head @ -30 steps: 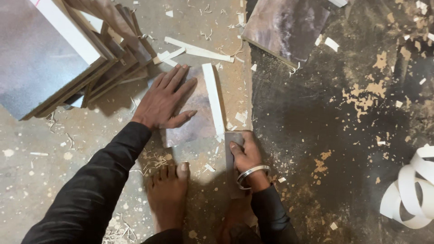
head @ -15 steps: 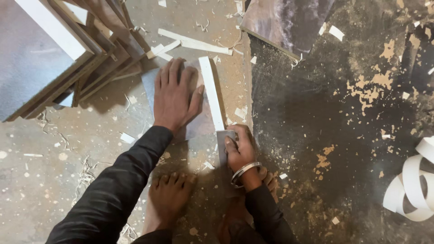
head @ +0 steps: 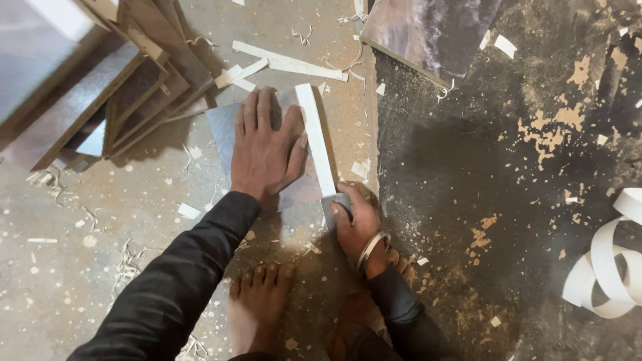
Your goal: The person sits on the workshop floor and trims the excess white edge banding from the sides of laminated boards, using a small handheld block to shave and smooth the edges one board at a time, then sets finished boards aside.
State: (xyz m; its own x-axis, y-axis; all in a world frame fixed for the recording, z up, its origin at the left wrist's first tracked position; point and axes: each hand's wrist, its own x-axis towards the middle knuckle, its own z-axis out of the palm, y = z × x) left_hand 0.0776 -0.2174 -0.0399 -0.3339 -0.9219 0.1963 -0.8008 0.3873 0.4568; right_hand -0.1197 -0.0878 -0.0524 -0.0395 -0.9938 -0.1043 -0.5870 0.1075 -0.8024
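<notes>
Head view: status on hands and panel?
Left hand flat on grey panel. Right hand grips small grey block at white edge strip. Scraps around.

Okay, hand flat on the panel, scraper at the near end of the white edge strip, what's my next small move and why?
Probably push the scraper in the right hand away along the white edge strip; it sits at the strip's near end, while the left hand pins the panel flat.

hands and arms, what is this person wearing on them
Both arms are in long black sleeves reaching the wrists. The left hand is bare, with no glove or ring showing. The right hand is bare too, with a silver metal bangle round its wrist.
</notes>
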